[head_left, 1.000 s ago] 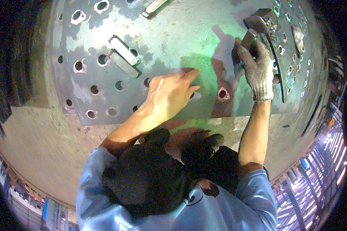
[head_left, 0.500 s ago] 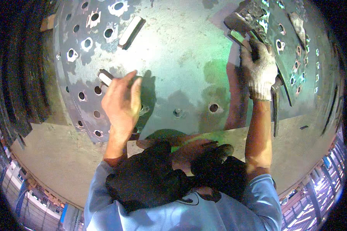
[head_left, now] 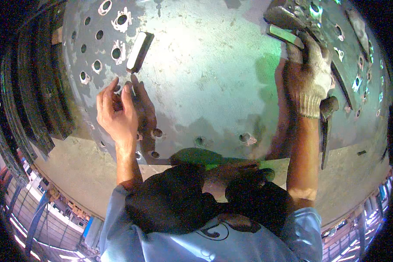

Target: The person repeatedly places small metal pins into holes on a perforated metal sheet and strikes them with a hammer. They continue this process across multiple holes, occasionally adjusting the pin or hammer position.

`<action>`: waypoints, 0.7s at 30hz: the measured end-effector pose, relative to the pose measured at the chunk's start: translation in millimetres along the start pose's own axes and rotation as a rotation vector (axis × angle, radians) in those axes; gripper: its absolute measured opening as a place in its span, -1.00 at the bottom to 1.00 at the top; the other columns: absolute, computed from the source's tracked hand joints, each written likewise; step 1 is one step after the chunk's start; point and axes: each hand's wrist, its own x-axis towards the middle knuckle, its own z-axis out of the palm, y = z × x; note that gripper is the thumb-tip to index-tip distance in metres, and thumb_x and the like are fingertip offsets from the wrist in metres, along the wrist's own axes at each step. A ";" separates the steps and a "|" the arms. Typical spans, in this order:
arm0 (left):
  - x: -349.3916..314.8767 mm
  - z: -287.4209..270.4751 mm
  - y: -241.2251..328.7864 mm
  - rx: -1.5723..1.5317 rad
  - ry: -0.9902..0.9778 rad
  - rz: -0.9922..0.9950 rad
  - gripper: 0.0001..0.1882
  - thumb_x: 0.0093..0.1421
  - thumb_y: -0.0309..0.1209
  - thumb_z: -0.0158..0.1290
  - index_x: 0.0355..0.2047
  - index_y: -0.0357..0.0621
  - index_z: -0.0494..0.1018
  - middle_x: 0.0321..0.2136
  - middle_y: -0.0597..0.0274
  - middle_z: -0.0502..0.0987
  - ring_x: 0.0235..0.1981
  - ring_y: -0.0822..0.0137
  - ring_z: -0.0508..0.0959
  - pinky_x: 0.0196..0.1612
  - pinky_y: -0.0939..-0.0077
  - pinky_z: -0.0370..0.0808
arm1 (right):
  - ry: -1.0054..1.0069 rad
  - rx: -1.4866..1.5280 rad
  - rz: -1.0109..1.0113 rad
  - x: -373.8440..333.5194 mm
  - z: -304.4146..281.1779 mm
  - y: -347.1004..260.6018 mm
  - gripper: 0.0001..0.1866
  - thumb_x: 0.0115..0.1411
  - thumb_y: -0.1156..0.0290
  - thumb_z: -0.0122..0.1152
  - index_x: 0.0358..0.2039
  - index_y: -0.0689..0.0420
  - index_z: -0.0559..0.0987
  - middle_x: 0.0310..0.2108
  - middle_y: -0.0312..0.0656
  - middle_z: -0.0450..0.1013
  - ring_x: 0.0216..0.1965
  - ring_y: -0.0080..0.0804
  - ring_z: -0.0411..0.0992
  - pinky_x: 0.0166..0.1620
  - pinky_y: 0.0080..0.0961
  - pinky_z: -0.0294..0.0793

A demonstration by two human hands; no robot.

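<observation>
"Pinching what: right hand [head_left: 312,72], knitted glove [head_left: 310,104]?"

"One metal bar [head_left: 285,36], rectangular, green-tinted. Grip closed on its right end; the bar slants up to the left, over the plate. Contact with the plate: cannot tell."

"Left hand [head_left: 116,114]?"

"Bare. Thumb and forefinger raised, tips slightly apart, other fingers curled. Whether anything sits within the grip: cannot tell."

"Nearest item?"

"One second bar [head_left: 138,52], pale top face, dark side, lying slantwise on the plate. Lower end just beyond the left fingertips."

"Base?"

"One metal plate [head_left: 205,87], grey, with dark patches. Pierced by round holes [head_left: 122,20], many with pale rims, most of them grouped to left and right."

"Beside the glove?"

"One dark lumpy object [head_left: 284,15], kind unclear, just above the held bar. One long dark strip [head_left: 343,83], slanting, to the right. One hammer-shaped tool [head_left: 325,135], head near the cuff, shaft reaching past the plate's near edge."

"Left margin?"

"Several long dark beams [head_left: 35,91], side by side, beyond the plate's edge."

"Clothing?"

"Two light blue sleeves [head_left: 118,214], one per arm."
</observation>
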 end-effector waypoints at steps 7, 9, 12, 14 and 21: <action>26.4 5.3 9.3 0.041 -0.041 0.022 -0.60 0.21 -0.36 0.27 0.05 -0.16 0.56 -0.24 0.18 0.57 -0.41 0.32 0.51 -0.30 0.42 0.49 | -0.065 -0.034 0.042 1.2 -2.7 -3.2 -0.53 0.16 0.19 0.30 0.11 -0.15 0.56 -0.01 0.01 0.51 -0.03 0.08 0.51 -0.05 -0.06 0.55; 33.4 10.9 8.0 0.103 -0.041 0.095 -0.54 0.18 -0.31 0.30 0.07 -0.16 0.54 -0.22 0.18 0.56 -0.40 0.28 0.51 -0.25 0.38 0.51 | -0.061 -0.053 0.074 -0.7 -2.4 -4.9 -0.54 0.24 0.13 0.26 0.16 -0.16 0.54 -0.03 0.03 0.52 -0.03 0.11 0.52 -0.04 -0.03 0.54; 39.2 16.0 8.7 0.122 -0.086 0.126 -0.57 0.15 -0.26 0.33 0.00 -0.16 0.59 -0.25 0.13 0.58 -0.28 0.17 0.58 -0.15 0.29 0.53 | -0.110 -0.064 0.108 -2.4 -5.5 -3.4 -0.54 0.25 0.07 0.24 0.16 -0.19 0.54 -0.01 0.02 0.51 -0.01 0.11 0.52 -0.02 -0.02 0.52; 39.4 17.9 8.8 0.133 -0.086 0.150 -0.63 0.15 -0.27 0.33 -0.07 -0.16 0.62 -0.25 0.10 0.60 -0.21 0.09 0.62 -0.12 0.27 0.53 | -0.093 -0.045 0.109 -1.5 -3.9 -3.4 -0.52 0.20 0.10 0.27 0.13 -0.15 0.55 0.03 0.03 0.49 0.01 0.10 0.49 0.01 -0.05 0.53; 44.6 24.9 9.2 0.113 -0.124 0.118 -0.66 0.15 -0.19 0.28 -0.15 -0.13 0.64 -0.33 0.07 0.60 -0.30 0.02 0.60 -0.20 0.20 0.54 | -0.155 -0.076 0.201 4.2 -9.1 -12.3 -0.49 0.20 0.00 0.27 0.15 -0.15 0.57 0.10 0.07 0.45 0.09 0.10 0.47 0.09 -0.05 0.50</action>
